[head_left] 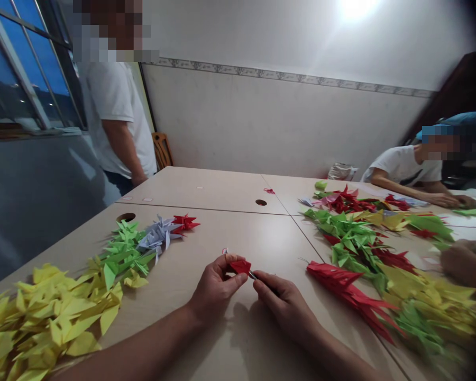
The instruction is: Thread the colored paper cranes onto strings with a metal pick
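Over the middle of the table, my left hand (218,286) pinches a small folded red paper piece (240,266) between thumb and fingers. My right hand (283,299) is closed around a thin dark tool (253,275) whose narrow tip meets the right side of the red paper. Most of that tool is hidden in my fingers, so its kind cannot be made out. To the right of my right hand lies a stacked row of folded red paper pieces (345,291), with a thin thread end at its far tip.
Yellow folded papers (55,307), green ones (129,246), pale blue ones (158,233) and a red one (186,223) lie left. A mixed-colour pile (353,233) covers the right side. One person (119,111) stands far left; another (400,169) sits right. A blurred hand (466,264) is at right.
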Tool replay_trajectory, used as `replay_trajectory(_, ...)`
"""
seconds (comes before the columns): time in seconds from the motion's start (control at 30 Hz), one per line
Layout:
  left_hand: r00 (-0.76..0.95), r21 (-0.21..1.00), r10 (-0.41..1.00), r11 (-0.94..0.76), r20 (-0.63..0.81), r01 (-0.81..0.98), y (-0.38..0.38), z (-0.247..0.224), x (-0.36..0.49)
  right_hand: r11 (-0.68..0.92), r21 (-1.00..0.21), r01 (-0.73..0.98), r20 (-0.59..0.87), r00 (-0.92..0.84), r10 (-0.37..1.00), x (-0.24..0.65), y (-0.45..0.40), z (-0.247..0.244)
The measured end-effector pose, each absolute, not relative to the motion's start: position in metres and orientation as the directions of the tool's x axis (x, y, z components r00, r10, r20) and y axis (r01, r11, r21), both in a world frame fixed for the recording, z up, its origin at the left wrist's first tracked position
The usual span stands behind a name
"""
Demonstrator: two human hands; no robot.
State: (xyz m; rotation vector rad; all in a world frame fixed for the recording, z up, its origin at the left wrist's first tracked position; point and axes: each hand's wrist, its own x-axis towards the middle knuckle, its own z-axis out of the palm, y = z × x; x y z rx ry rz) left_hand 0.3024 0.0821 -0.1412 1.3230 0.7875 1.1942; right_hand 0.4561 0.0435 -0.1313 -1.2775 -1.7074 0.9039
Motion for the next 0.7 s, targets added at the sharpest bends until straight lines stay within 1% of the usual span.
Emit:
replay_trajectory(0.13,0.283,0.97,0.929,-0.212,0.237,-0.119,0.08,-0.141,0.303,0.24,-0.881,0.407,0.184,-0.173,0.968,0.456,0.045,-0.134)
replay_trajectory(0.23,0.227,0.963,0.936,-0.264,0.27,-0.057,0.077,-0.141,0.303,0.257,-0.864,0.432,0.194,-0.185,0.963,0.455,0.044,-0.132)
replay_trajectory(0.33,0.165,0.931,0.92,-0.365,0.355,0.031,0.075,-0.139,0.3,0.254,-0.856,0.45,0.196,-0.17,0.966,0.455,0.042,-0.128)
replay_trajectory(0.43,0.171,0.867,0.88,-0.469,0.443,0.169,0.075,-0.136,0.293,0.261,-0.841,0.474,0.206,-0.167,0.964,0.455,0.038,-0.125)
replay_trajectory(0.57,0.248,0.748,0.82,-0.573,0.516,0.335,0.077,-0.135,0.286,0.311,-0.808,0.501,0.233,-0.214,0.949,0.455,0.035,-0.126)
replay_trajectory(0.7,0.341,0.65,0.753,-0.658,0.562,0.38,0.077,-0.137,0.285,0.329,-0.798,0.505,0.238,-0.238,0.942,0.455,0.035,-0.126)
